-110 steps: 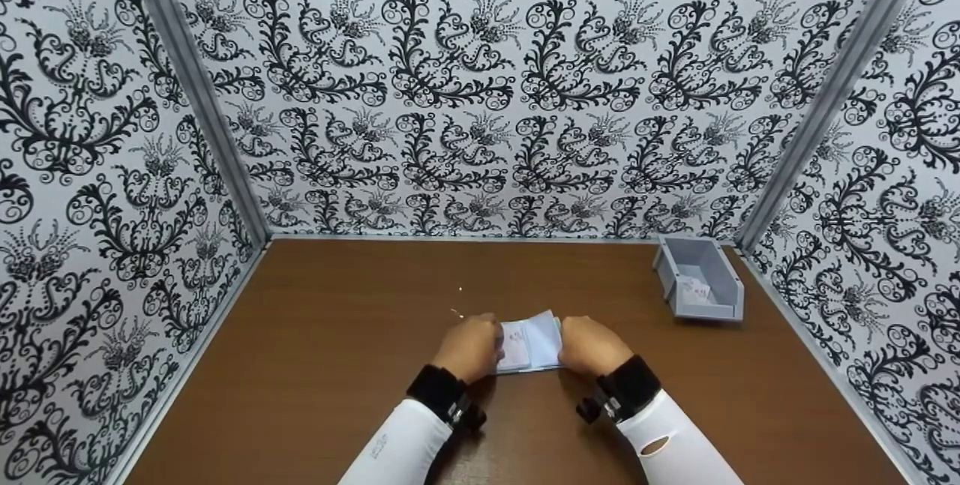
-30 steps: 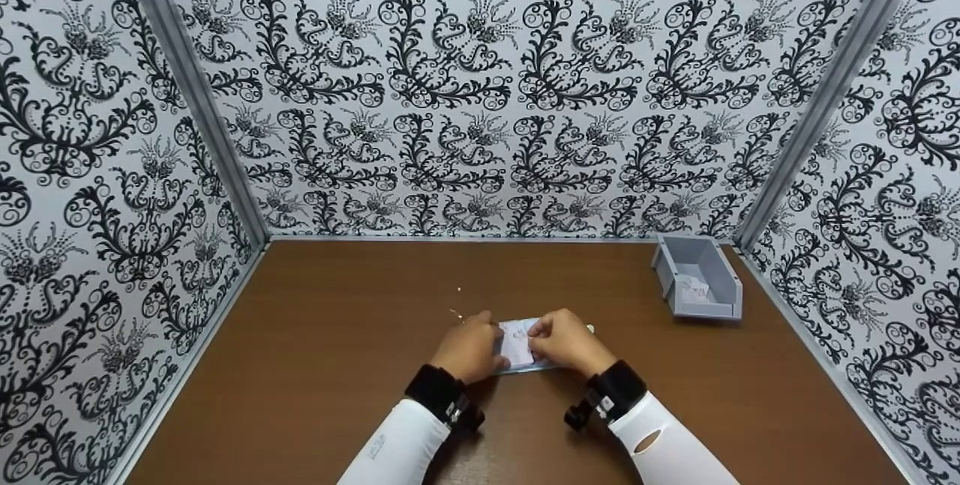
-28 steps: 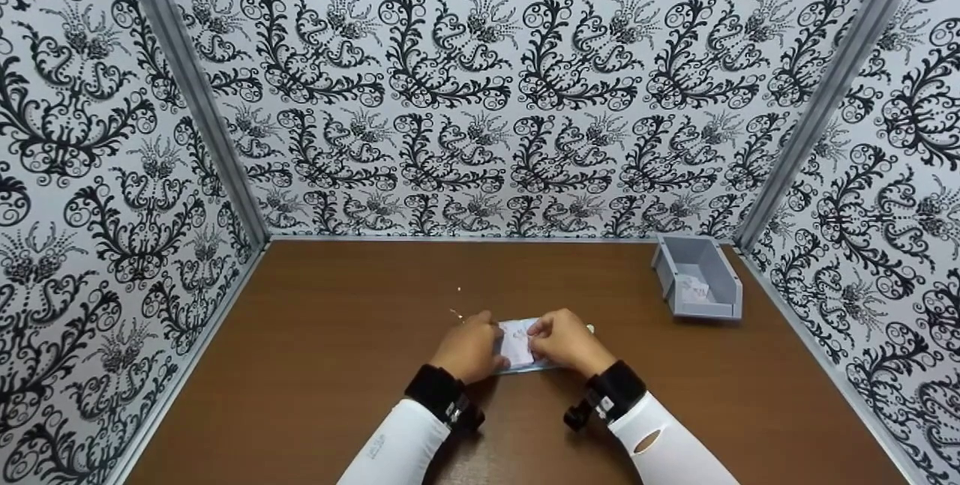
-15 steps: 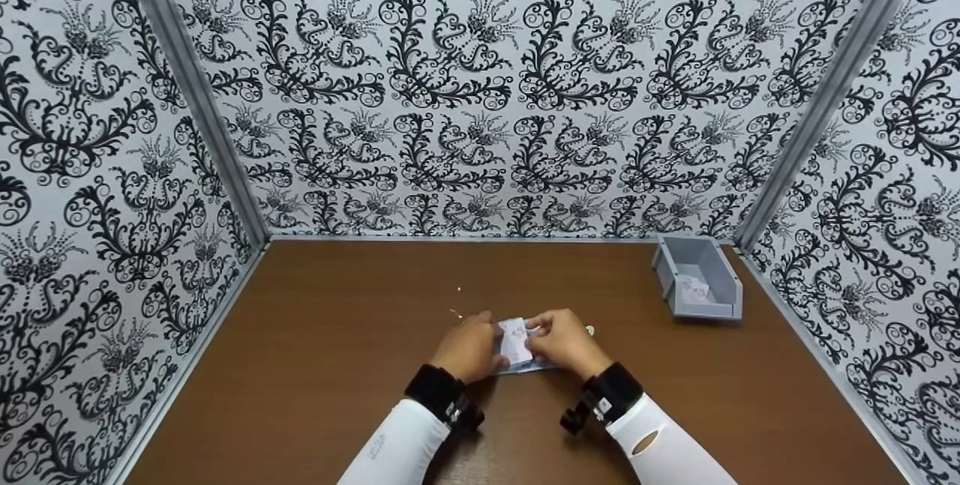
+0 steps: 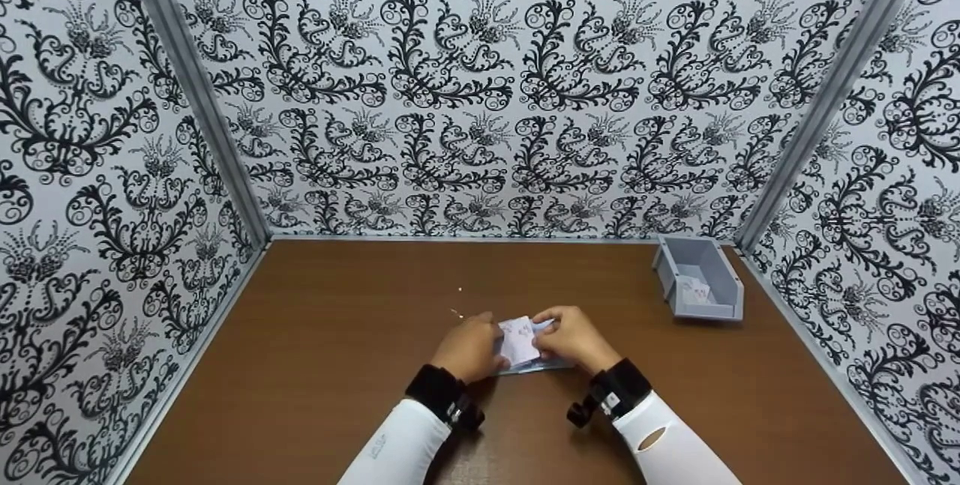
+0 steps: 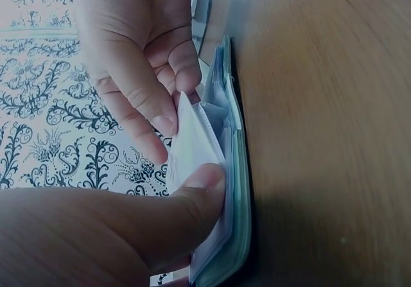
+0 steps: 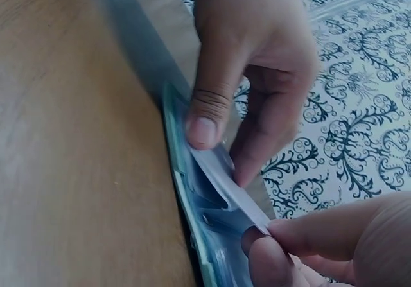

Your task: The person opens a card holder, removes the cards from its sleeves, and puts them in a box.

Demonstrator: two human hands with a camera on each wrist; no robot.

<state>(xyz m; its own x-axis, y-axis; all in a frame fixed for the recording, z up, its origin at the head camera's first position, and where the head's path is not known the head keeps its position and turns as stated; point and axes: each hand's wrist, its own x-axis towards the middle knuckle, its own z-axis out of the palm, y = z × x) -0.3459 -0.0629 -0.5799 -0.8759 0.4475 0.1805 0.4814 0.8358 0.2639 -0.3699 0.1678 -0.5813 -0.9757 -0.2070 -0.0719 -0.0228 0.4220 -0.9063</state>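
Note:
An open card holder (image 5: 553, 366) with clear sleeves and a teal edge lies on the table. Over its left part is a small white printed card (image 5: 519, 342), partly hidden by fingers. My left hand (image 5: 466, 350) grips the holder's left side, its thumb pressed on the card, as the left wrist view shows with the holder (image 6: 241, 229) beneath. Thumb and fingertips of my right hand (image 5: 576, 340) pinch the card's right edge. In the right wrist view the card (image 7: 221, 179) stands raised at an angle above the sleeves. Whether its far end sits inside a sleeve, I cannot tell.
A grey open-front bin (image 5: 705, 312) with white printed cards (image 5: 694, 290) inside stands at the back right of the brown table (image 5: 337, 320). Tiny bright specks show beyond my left hand. Patterned walls (image 5: 480, 95) close off the back and sides.
Earlier my right hand was at the holder's right edge by a raised sleeve; it then came left to the card. In the last half second it shifts slightly right, and the card tilts. My left hand stays.

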